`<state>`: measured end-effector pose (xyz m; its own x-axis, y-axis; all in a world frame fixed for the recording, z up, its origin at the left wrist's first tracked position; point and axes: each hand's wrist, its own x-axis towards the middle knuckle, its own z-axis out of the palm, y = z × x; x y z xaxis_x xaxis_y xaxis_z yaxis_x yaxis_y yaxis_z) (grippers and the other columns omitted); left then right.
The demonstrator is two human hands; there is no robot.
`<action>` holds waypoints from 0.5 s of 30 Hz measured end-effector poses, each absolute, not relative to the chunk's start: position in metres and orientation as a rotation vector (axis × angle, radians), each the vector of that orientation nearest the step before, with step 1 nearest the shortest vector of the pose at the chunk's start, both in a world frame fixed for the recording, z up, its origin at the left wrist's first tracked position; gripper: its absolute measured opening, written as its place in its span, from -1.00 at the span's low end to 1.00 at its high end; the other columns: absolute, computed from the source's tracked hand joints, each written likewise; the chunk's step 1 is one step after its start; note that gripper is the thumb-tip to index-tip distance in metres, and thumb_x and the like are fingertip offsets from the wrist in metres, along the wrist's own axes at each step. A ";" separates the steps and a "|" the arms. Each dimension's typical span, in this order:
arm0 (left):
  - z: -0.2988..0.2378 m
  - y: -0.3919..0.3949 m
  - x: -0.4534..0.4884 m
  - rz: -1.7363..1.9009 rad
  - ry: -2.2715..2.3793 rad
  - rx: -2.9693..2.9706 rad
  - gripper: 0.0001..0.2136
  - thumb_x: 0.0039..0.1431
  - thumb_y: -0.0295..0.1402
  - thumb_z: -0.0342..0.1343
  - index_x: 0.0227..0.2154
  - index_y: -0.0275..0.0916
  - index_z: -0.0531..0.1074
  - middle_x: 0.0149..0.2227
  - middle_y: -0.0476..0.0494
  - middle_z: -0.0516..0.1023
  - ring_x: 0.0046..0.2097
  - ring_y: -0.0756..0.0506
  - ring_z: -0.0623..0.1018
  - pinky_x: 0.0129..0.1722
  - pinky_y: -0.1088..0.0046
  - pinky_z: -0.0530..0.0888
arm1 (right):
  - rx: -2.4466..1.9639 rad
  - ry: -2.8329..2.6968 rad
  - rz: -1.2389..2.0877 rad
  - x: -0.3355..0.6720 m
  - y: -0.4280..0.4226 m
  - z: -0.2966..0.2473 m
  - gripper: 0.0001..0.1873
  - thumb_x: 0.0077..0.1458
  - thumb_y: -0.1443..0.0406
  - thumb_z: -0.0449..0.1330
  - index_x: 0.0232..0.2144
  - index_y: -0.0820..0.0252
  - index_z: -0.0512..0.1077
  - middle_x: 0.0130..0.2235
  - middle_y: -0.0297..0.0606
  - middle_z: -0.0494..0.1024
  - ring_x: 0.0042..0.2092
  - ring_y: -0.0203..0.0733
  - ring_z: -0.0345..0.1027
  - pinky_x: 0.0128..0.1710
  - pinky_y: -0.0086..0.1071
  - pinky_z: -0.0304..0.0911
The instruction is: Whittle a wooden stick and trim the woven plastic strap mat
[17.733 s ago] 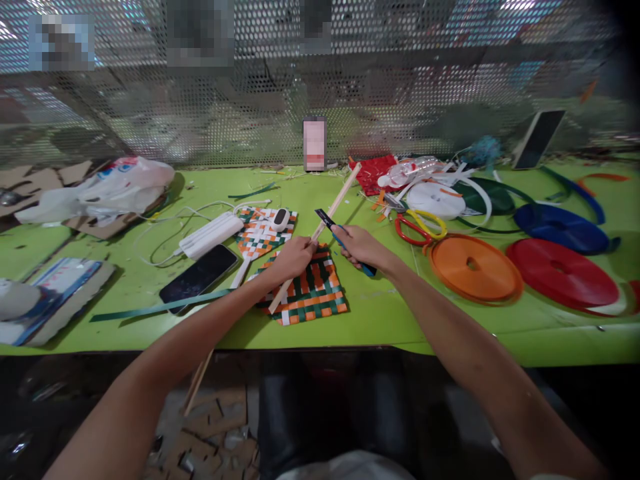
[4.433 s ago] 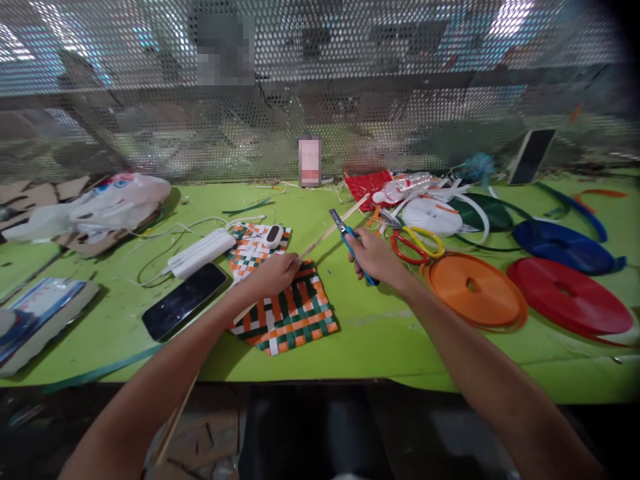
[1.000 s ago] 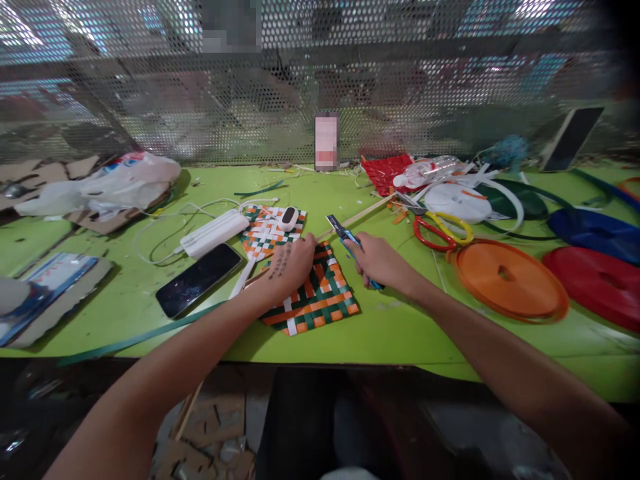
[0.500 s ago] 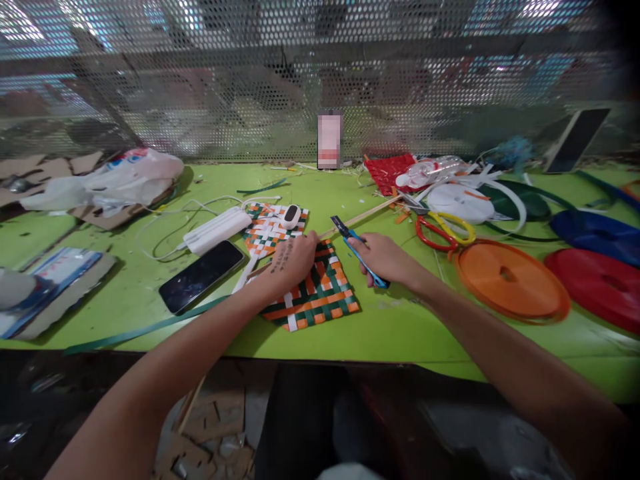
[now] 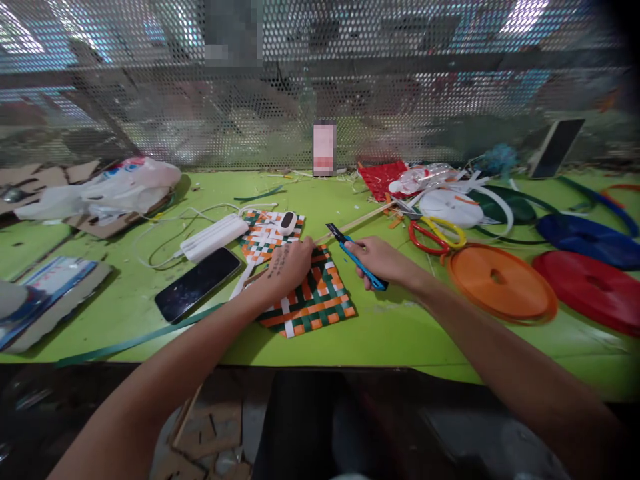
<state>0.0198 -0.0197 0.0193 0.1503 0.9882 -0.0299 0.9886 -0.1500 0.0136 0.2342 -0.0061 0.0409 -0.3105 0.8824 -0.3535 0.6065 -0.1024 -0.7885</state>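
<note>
My left hand (image 5: 289, 265) presses a thin wooden stick (image 5: 359, 222) down onto a woven mat of green, orange and white strips (image 5: 313, 297). The stick runs from under that hand up and right toward the red scissors (image 5: 431, 233). My right hand (image 5: 384, 261) is closed on a blue utility knife (image 5: 356, 259), its dark blade tip resting against the stick just right of my left hand. A second, smaller woven mat (image 5: 268, 235) lies behind my left hand with a small white device (image 5: 286, 223) on it.
A black phone (image 5: 199, 283), a white power bank (image 5: 214, 236) with cable and a green strip (image 5: 135, 339) lie left. Orange (image 5: 500, 283), red (image 5: 590, 290) and blue (image 5: 583, 233) strap reels sit right. A perforated metal screen (image 5: 320, 87) backs the green table (image 5: 410, 333).
Over the last second my left hand stays pressed on the stick and mat. My right hand has shifted the knife slightly, its blade still at the stick. Earlier the stick was held raised above the mat.
</note>
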 end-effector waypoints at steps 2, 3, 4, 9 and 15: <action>0.019 -0.019 0.020 -0.015 2.019 2.362 -0.70 0.47 -0.41 -0.22 -0.02 -0.28 0.42 -0.20 -0.31 0.65 -0.20 -0.25 0.67 -0.24 0.30 0.48 | -1.650 -1.860 1.392 0.234 -0.006 0.041 -0.67 0.49 0.12 -0.03 -0.30 0.17 0.29 -0.54 -0.29 0.49 -0.64 -0.19 0.44 -0.71 -0.42 0.29; 0.019 -0.019 0.020 -0.006 2.016 2.366 -0.70 0.47 -0.42 -0.22 -0.02 -0.28 0.42 -0.21 -0.31 0.65 -0.20 -0.26 0.67 -0.24 0.29 0.49 | -1.653 -1.843 1.403 0.233 -0.007 0.041 -0.66 0.49 0.12 -0.03 -0.31 0.17 0.29 -0.54 -0.29 0.49 -0.64 -0.20 0.43 -0.71 -0.43 0.28; 0.019 -0.019 0.020 0.002 2.015 2.368 -0.70 0.47 -0.42 -0.22 -0.02 -0.29 0.42 -0.21 -0.31 0.65 -0.20 -0.27 0.67 -0.25 0.28 0.49 | -1.653 -1.823 1.416 0.232 -0.007 0.040 -0.66 0.49 0.11 -0.02 -0.31 0.16 0.28 -0.54 -0.29 0.48 -0.64 -0.20 0.42 -0.72 -0.42 0.27; 0.017 -0.021 0.021 0.012 2.010 2.366 -0.71 0.43 -0.49 -0.22 -0.04 -0.30 0.42 -0.25 -0.29 0.65 -0.19 -0.26 0.67 -0.21 0.28 0.49 | -1.615 -1.765 1.430 0.228 -0.006 0.031 -0.62 0.49 0.08 -0.04 -0.35 0.15 0.27 -0.52 -0.30 0.46 -0.64 -0.21 0.42 -0.70 -0.41 0.31; 0.016 -0.023 0.021 0.030 1.987 2.384 -0.71 0.42 -0.50 -0.22 -0.02 -0.29 0.40 -0.26 -0.27 0.64 -0.18 -0.23 0.66 -0.22 0.32 0.47 | -1.573 -1.846 1.336 0.225 -0.003 0.025 -0.58 0.49 0.05 -0.05 -0.39 0.13 0.25 -0.51 -0.27 0.49 -0.63 -0.20 0.44 -0.71 -0.43 0.28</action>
